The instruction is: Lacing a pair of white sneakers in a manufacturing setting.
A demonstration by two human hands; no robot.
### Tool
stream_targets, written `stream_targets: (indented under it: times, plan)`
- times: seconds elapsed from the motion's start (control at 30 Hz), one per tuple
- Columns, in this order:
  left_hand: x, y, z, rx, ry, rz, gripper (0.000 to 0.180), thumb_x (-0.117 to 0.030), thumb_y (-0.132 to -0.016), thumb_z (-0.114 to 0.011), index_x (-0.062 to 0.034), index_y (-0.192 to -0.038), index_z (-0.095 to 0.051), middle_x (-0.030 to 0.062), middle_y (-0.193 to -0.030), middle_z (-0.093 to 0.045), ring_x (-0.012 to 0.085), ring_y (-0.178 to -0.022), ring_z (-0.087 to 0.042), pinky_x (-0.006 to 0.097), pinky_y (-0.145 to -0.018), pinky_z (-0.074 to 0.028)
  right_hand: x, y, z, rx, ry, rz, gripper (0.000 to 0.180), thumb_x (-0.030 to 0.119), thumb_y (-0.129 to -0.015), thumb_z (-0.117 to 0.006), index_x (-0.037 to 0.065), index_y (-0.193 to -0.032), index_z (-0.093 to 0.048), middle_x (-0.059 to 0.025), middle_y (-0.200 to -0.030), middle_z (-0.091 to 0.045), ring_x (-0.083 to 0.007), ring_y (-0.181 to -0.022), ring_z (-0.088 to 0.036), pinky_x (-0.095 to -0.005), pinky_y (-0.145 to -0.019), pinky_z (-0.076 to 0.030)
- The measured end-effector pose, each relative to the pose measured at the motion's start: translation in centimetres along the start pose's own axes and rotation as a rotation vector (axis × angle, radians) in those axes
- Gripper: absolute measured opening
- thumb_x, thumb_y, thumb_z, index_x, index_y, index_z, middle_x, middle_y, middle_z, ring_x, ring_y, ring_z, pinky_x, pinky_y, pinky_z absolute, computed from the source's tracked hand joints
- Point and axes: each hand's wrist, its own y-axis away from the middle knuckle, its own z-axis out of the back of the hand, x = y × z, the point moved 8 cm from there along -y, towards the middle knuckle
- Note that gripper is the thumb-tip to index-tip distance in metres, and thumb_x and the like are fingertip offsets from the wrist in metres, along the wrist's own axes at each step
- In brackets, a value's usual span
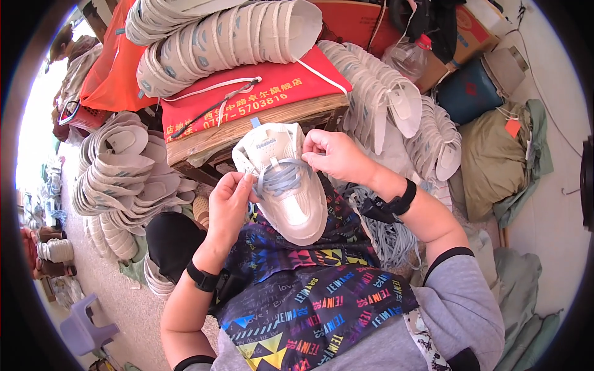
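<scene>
A white shoe upper (297, 213) with blue-grey laces (281, 178) bunched across its front rests toe-down over my lap, its tongue pointing away from me. My left hand (228, 201) is closed, thumb and finger pinching the upper's left edge beside the laces. On the other side my right hand (331, 154) pinches at the right edge, near the eyelets. Whether a lace end is also between those fingers is hidden. Over my lap lies a dark apron (322, 303) with bright print.
A wooden bench (257, 105) under a red bag (247, 93) carries nested uppers (216, 46). More stacks of uppers (111, 173) lie left and others (383, 93) hang right. Loose laces (393, 244) are bundled by my right side. A purple stool (86, 324) stands lower left.
</scene>
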Motion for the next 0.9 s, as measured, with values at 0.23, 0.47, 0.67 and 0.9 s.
stream_targets:
  times: [0.23,0.47,0.67,0.9]
  plan:
    - [0.1,-0.3,0.5,-0.061,0.007,-0.085,0.018,-0.014,-0.095,-0.060,-0.0023,-0.082,-0.059,-0.0050,-0.073,-0.055,0.0034,-0.062,-0.049,0.019,-0.057,-0.038,4.9,0.2,-0.3,-0.165,0.637,0.252,0.014,0.014,-0.083,-0.062,0.004,-0.089,-0.055,-0.0130,-0.068,-0.062,-0.0319,-0.064,-0.063,-0.0404,-0.057,-0.048]
    - [-1.5,-0.5,1.8,-0.237,-0.390,-0.310,0.018,-0.009,-0.087,-0.064,-0.0005,-0.075,-0.053,0.0013,-0.060,-0.049,0.0078,-0.057,-0.042,0.026,-0.053,-0.037,6.4,0.4,-2.0,-0.083,0.832,0.396,0.026,0.008,-0.083,-0.058,0.003,-0.106,-0.047,-0.0150,-0.072,-0.062,-0.0356,-0.070,-0.064,-0.0449,-0.062,-0.051]
    - [-5.2,0.7,-0.6,-0.259,-0.717,-0.595,0.014,-0.007,-0.082,-0.065,-0.0016,-0.075,-0.054,0.0113,-0.064,-0.055,0.0271,-0.057,-0.056,0.036,-0.052,-0.042,7.0,0.2,-3.1,0.062,1.053,0.464,0.033,0.006,-0.080,-0.058,0.003,-0.111,-0.048,-0.0138,-0.076,-0.063,-0.0324,-0.075,-0.065,-0.0438,-0.061,-0.052]
    - [-10.5,1.1,-1.9,0.006,-1.111,-0.837,0.027,-0.004,-0.072,-0.072,-0.0061,-0.095,-0.057,0.0114,-0.100,-0.055,0.0340,-0.086,-0.059,0.042,-0.076,-0.048,9.4,-1.2,-1.3,0.113,1.087,0.671,0.029,0.008,-0.070,-0.070,0.006,-0.095,-0.057,-0.0124,-0.097,-0.050,-0.0295,-0.094,-0.056,-0.0401,-0.072,-0.052]
